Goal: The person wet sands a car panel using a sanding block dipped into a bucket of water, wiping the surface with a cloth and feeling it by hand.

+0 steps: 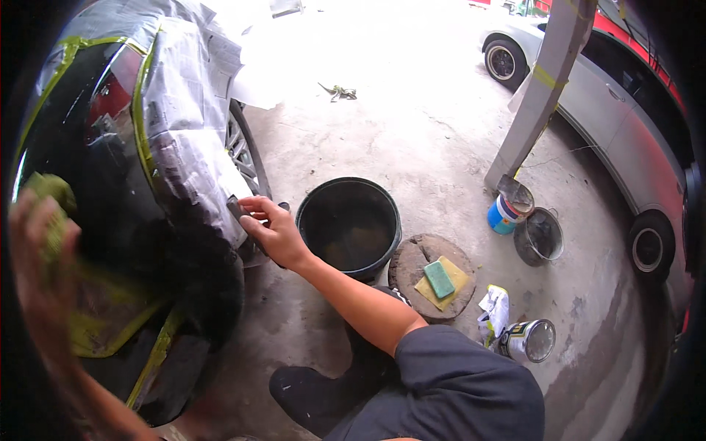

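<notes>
My left hand point(40, 242), smeared by motion, grips a yellow-green cloth point(51, 191) against the dark body panel point(110, 235) of a car at the left. Above the panel, the car is covered with newspaper point(180, 125) edged in yellow tape point(143, 110). My right hand point(272, 228) has its fingers closed around a small dark block point(237, 209) beside the paper's lower edge, next to the wheel point(243, 147).
A black bucket point(346, 206) stands below my right hand. A wooden stump point(404, 257) holds a green block point(439, 279) and yellow sheet. Paint cans point(500, 217), a metal pail point(533, 250) and a white packet point(494, 309) sit rightward. A post point(533, 110) stands before another car point(603, 132).
</notes>
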Motion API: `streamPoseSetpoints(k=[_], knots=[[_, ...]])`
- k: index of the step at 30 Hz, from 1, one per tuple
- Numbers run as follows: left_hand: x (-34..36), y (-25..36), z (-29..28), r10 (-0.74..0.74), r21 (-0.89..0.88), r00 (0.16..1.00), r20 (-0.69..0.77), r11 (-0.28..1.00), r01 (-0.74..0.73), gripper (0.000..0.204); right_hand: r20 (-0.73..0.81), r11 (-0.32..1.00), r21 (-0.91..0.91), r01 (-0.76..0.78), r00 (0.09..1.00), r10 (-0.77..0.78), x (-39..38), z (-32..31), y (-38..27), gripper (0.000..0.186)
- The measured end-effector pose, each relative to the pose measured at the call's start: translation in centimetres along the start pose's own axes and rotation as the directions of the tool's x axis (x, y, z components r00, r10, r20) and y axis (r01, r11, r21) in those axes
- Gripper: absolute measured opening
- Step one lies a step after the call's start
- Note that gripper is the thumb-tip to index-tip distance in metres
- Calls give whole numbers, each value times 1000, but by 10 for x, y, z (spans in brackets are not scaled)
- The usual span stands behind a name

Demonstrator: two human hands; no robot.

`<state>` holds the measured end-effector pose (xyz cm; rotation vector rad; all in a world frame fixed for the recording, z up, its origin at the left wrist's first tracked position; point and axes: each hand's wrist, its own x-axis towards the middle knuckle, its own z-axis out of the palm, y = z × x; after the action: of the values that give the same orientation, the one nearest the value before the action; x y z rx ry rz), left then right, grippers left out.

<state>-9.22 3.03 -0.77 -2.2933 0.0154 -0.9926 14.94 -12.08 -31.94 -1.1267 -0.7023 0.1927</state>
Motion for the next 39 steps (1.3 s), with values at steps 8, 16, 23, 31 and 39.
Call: streamPoseSetpoints(k=[8, 16, 23, 31, 39], knots=[[-133, 241, 120, -534, -769, 741, 406, 238, 593, 30, 247, 986, -166, 9, 969, 33, -8, -17, 3, 36], [-246, 296, 184, -389, -440, 206, 898, -776, 452, 55, 732, 893, -401, 206, 658, 177, -66, 12, 15, 37], [-253, 343, 184, -349, -365, 117, 930, -828, 425, 47, 570, 813, -569, 121, 771, 284, -38, -55, -5, 41], [-346, 421, 215, -219, -139, -146, 965, -894, 426, 33, -535, 134, -778, -614, 760, 369, -191, -345, 37, 55], [-349, 429, 231, -269, -171, -179, 947, -888, 427, 34, -682, -152, -702, -696, 595, 426, -267, -327, 55, 95]])
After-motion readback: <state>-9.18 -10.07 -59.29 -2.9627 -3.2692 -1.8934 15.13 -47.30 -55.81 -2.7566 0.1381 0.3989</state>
